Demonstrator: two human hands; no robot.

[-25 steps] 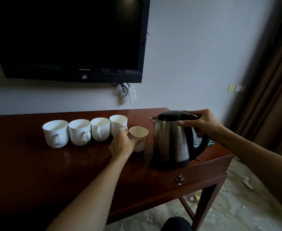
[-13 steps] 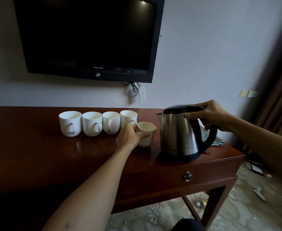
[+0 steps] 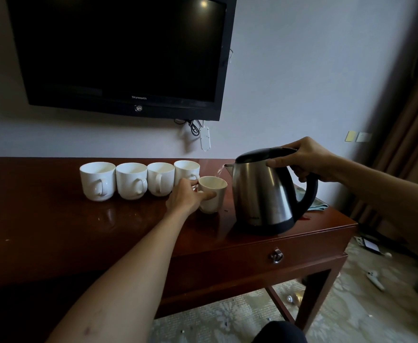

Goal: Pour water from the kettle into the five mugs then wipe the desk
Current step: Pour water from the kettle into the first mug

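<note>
Water falls from the kettle (image 3: 262,191), gripped by the right hand (image 3: 307,158), into the mug (image 3: 211,194) at nine o'clock, held by the left hand (image 3: 185,198).

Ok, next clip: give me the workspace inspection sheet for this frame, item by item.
Surface: dark wooden desk, glossy, with one drawer in front.
Job's things: steel kettle tipped toward the fifth mug, a thin stream leaving its spout; four white mugs in a row, handles toward the camera.
Clutter: green cloth behind the kettle; small bits on the carpet.
Hands: left hand holds the fifth mug; right hand grips the kettle's handle.
Cables: black cable and white adapter hang below the television.
Surroundings: pale wall, brown curtain at right.
</note>
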